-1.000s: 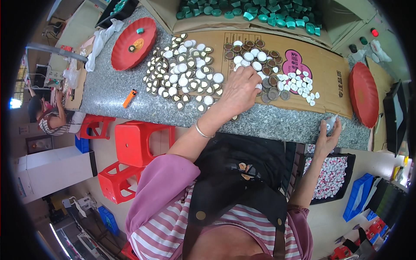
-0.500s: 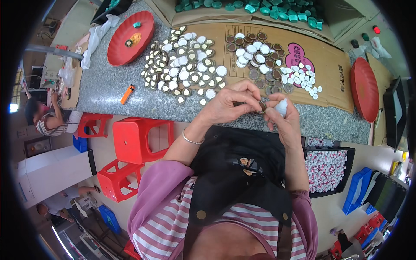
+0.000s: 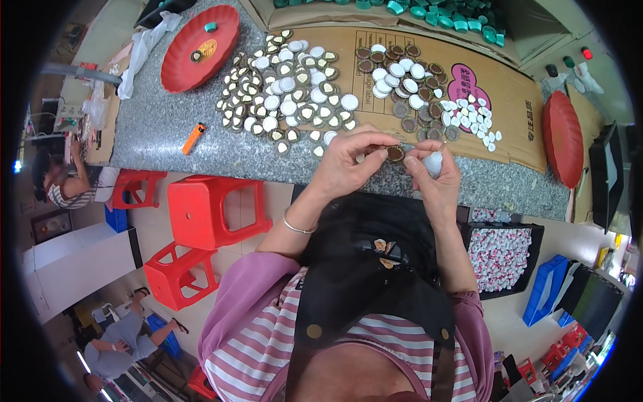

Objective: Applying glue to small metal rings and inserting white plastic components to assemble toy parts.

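Between the thumb and forefinger of my left hand (image 3: 353, 162) is a small brown disc (image 3: 396, 153) with a fluted rim, its hollow face turned up. My right hand (image 3: 439, 186) is wrapped round a small white squeeze bottle (image 3: 433, 163), and its thumb and fingertips stay a little apart from the disc. Beyond my hands, brown discs (image 3: 436, 69) and white fluted discs (image 3: 400, 70) lie mixed in a group. Small white rounded pieces (image 3: 469, 115) lie to the right of them. A wide spread of dark fluted pieces with cream centres (image 3: 236, 122) covers the left side.
A flattened cardboard sheet (image 3: 522, 144) lies on the speckled stone counter (image 3: 151, 134). Red scalloped trays (image 3: 175, 77) (image 3: 561, 127) sit at both ends. An orange lighter (image 3: 194, 139) is at left. Green fluted cups (image 3: 445, 22) fill the shelf behind. Red stools (image 3: 201, 214) stand below.
My hands have drawn apart: the right one with the bottle has come away from the disc, which now shows its face. At lower left, another person has shifted position.
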{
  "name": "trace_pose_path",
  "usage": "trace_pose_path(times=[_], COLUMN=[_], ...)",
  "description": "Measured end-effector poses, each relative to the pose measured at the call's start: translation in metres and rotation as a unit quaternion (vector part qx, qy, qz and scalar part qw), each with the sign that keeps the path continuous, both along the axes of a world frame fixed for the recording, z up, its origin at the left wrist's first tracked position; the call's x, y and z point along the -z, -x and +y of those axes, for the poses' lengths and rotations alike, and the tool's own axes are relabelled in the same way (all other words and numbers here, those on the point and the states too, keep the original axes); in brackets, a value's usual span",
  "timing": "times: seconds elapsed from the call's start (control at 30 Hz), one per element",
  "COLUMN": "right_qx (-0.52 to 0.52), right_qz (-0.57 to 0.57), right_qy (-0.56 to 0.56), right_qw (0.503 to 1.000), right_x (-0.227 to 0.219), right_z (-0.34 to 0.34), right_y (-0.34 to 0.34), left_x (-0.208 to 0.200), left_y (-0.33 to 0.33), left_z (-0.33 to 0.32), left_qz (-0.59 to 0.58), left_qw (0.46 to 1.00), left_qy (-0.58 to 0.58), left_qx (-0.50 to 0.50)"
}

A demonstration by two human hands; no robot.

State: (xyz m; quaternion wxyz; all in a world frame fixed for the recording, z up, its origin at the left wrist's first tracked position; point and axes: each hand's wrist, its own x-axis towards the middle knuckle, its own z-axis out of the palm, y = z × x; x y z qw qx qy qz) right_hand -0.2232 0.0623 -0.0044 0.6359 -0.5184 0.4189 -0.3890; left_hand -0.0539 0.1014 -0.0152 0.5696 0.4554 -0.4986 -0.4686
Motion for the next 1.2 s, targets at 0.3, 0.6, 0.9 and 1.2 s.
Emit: trace_pose_path(times=[0.3,0.6,0.9,1.2], right_qx=[-0.051,0.046,-0.01,0.081], right_qz=[0.005,-0.153,-0.106,-0.083], right_qy=[-0.015,-0.157,-0.043,0.12], right_qw=[0.999,0.975,0.993,0.986], right_x=[-0.003,0.008,-0.007,-0.019], right_z=[-0.01,-0.003,-0.001,0.005], right_y=[0.009,0.0,0.021,0.052], left_x=[-0.018,0.011,0.014,0.021], left_y=[-0.003,0.015,0.004,0.005], left_z=[-0.013,-0.003,-0.001,0.0], left_qz=[-0.055,0.02,0.269,0.397], left_qw=[0.992,0.997,0.96,0.91], left_qy=[-0.054,0.05,-0.047,-0.057], left_qx=[0.097,0.063,0.067,0.105])
